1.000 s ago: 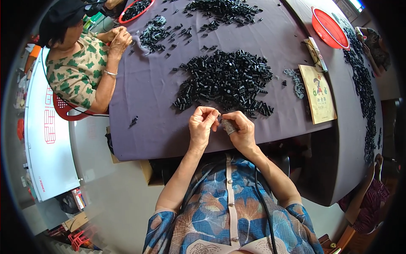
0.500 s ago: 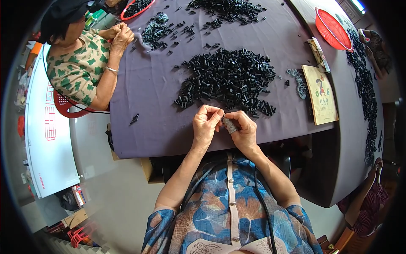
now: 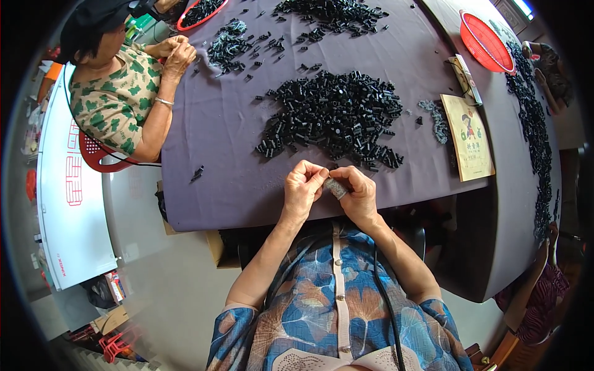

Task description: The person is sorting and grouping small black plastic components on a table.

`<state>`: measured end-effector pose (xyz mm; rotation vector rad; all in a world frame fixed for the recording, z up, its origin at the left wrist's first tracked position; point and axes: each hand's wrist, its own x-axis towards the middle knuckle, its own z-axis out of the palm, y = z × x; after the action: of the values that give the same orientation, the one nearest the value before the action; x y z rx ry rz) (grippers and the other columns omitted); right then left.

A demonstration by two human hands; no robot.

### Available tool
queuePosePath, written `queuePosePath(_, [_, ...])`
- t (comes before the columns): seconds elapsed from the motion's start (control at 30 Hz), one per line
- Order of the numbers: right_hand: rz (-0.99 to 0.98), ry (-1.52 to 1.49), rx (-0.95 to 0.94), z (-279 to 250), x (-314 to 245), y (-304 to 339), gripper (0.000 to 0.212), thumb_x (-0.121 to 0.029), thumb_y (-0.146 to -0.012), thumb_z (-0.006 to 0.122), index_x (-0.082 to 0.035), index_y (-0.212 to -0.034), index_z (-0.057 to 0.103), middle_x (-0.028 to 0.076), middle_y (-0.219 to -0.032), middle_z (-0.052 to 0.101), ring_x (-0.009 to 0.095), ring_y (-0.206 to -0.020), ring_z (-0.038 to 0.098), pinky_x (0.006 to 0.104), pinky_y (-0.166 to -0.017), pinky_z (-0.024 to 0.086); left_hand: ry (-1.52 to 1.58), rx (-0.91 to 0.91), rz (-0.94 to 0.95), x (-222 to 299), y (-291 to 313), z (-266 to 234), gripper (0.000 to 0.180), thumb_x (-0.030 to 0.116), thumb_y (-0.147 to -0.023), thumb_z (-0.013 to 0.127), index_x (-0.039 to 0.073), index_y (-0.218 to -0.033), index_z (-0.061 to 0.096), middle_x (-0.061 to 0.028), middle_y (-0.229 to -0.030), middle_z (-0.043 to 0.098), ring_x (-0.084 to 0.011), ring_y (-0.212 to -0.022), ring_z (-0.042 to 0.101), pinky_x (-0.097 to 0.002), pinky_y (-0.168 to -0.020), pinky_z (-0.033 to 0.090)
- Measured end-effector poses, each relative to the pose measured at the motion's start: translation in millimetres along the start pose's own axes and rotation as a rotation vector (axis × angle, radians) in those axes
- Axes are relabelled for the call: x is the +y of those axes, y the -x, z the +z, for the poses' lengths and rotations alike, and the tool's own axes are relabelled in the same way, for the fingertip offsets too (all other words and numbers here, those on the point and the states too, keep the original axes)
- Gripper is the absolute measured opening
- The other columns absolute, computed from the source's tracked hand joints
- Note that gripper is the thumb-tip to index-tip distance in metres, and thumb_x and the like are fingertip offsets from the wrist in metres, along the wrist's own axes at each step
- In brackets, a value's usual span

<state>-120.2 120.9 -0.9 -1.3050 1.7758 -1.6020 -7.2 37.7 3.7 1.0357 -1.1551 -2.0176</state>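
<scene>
My left hand [image 3: 302, 195] and my right hand [image 3: 359, 198] meet fingertip to fingertip over the front part of the cloth-covered table [image 3: 229, 185]. The left thumb and forefinger are pinched together; whatever is between them is too small or hidden to make out. Tucked in the curled fingers of my right hand is a grey speckled bundle [image 3: 335, 188], whose kind I cannot tell. Just beyond both hands lies a large heap of small black cylindrical pieces [image 3: 334, 114].
At the left a person [image 3: 117, 99] works with both hands together. A yellow booklet [image 3: 468, 142] and a strip of small grey pieces [image 3: 440, 123] lie to the right. A red basket [image 3: 487, 42] stands far right. More black pieces [image 3: 331, 17] lie at the back.
My left hand has shifted very slightly right and down, with the fingertips still meeting. The grey bundle stays in my right hand.
</scene>
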Motion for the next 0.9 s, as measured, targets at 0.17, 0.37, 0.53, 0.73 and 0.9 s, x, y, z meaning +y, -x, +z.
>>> queuePosePath(0.17, [-0.025,0.040,-0.073,-7,-6,1,0.030,0.008,-0.069,0.070,-0.004,-0.094,0.062,0.009,-0.082,0.062,0.024,-0.073,0.065,0.0307,-0.062,0.051,0.030,-0.070,-0.025,2,9,-4,0.005,0.009,-0.091,0.065,0.005,-0.092,0.063,0.0044,-0.064,0.053,-0.0018,-0.047,0.041,-0.0169,-0.040,0.030])
queuePosePath(0.37, [-0.152,0.137,-0.126,-12,-4,9,0.029,0.006,-0.067,0.070,-0.004,-0.093,0.061,0.009,-0.082,0.060,0.028,-0.071,0.062,0.0339,-0.061,0.051,-0.056,-0.208,-0.099,2,14,-17,0.009,0.007,-0.091,0.064,0.001,-0.097,0.068,0.0019,-0.071,0.059,-0.0020,-0.051,0.047,-0.0163,-0.042,0.035])
queuePosePath(0.53, [-0.166,0.147,-0.137,-13,-4,11,0.029,0.006,-0.067,0.069,-0.004,-0.093,0.061,0.009,-0.081,0.060,0.028,-0.071,0.062,0.0339,-0.061,0.051,-0.017,-0.234,-0.132,1,12,-20,0.010,0.007,-0.091,0.065,0.000,-0.097,0.068,-0.0010,-0.075,0.063,-0.0046,-0.055,0.053,-0.0173,-0.046,0.043])
queuePosePath(0.73, [-0.160,0.129,-0.166,-16,-5,10,0.031,0.008,-0.068,0.067,-0.003,-0.097,0.062,0.010,-0.083,0.061,0.029,-0.073,0.063,0.0342,-0.063,0.052,-0.011,-0.294,-0.135,1,11,-27,0.007,0.005,-0.091,0.063,0.001,-0.097,0.064,-0.0039,-0.077,0.064,-0.0088,-0.062,0.060,-0.0208,-0.054,0.050])
queuePosePath(0.9, [-0.122,0.134,-0.202,-20,-9,11,0.035,0.011,-0.066,0.063,-0.003,-0.098,0.062,0.010,-0.087,0.061,0.030,-0.077,0.063,0.0349,-0.066,0.052,-0.074,-0.310,-0.137,2,12,-25,0.005,0.006,-0.093,0.061,0.002,-0.095,0.061,-0.0034,-0.077,0.063,-0.0077,-0.060,0.056,-0.0196,-0.053,0.047])
